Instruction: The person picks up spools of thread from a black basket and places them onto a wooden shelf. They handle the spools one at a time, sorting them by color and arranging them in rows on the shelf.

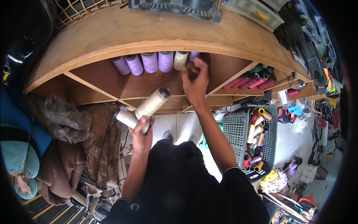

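My left hand (141, 133) is closed around two thread spools, a cream spool (151, 104) tilted upward and a white spool (126, 118) crossing beneath it. Inside the wooden shelf compartment (164, 82), my right hand (195, 83) has its fingers apart, with nothing between them. Closest to those fingers are a standing cream spool (181, 60) and a purple spool (193, 56), partly covered by the shelf's edge. Farther left in the same row stand several lilac spools (150, 62).
Pink and red spools (246, 80) lie in the compartment to the right. A dark plastic basket (235, 127) of mixed spools stands at my right. Bunched clear plastic (65, 117) and folded brown fabric (99, 145) are at my left. A wooden top (149, 35) overhangs the compartments.
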The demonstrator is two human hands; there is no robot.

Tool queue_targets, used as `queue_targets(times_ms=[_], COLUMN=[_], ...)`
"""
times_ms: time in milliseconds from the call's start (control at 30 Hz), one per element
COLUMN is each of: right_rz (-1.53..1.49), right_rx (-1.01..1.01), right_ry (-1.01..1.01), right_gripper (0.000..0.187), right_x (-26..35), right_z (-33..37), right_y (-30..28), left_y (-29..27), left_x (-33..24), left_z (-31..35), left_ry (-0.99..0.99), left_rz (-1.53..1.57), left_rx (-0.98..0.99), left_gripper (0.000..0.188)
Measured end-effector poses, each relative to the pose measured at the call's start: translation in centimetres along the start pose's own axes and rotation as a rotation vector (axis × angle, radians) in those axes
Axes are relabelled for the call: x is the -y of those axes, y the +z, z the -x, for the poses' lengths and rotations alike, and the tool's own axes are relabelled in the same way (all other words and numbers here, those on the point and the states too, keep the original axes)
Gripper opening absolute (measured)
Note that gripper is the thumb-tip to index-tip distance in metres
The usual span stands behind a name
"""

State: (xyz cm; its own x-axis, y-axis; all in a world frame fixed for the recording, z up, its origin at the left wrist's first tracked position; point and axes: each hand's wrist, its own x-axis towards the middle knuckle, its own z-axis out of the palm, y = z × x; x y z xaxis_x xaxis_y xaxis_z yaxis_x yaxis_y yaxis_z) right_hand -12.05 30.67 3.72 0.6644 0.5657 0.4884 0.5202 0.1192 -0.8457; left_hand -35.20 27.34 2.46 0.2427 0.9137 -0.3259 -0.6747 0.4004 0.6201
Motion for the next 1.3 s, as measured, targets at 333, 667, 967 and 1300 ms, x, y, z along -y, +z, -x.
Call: queue_targets(times_ms=[333, 667, 967, 1300], right_rz=[-0.406, 0.300, 0.379, 0.397], right_rx=[0.276, 0.115, 0.032, 0.014], right_ry=[0.452, -0.022, 0.066, 0.074], right_gripper=[0.044, 0.039, 0.043, 0.057], right_x=[5.7, 3.0, -0.6, -0.2], right_z=[9.2, -0.6, -2.1, -2.0], right_y=[-3.1, -3.3, -0.1, -0.2], left_y=[4.5, 2.1, -1.3, 0.1], left_x=[3.2, 2.2, 0.9, -0.9], left_z=[-1.5, -2.9, -3.3, -3.3], left_ry=[-0.125, -0.071, 0.098, 0.326], left_rz=[-0.103, -0.099, -0.285, -0.697], left_rx=[0.197, 0.289, 0.296, 0.340], left_gripper=[0.041, 0.039, 0.064, 0.054])
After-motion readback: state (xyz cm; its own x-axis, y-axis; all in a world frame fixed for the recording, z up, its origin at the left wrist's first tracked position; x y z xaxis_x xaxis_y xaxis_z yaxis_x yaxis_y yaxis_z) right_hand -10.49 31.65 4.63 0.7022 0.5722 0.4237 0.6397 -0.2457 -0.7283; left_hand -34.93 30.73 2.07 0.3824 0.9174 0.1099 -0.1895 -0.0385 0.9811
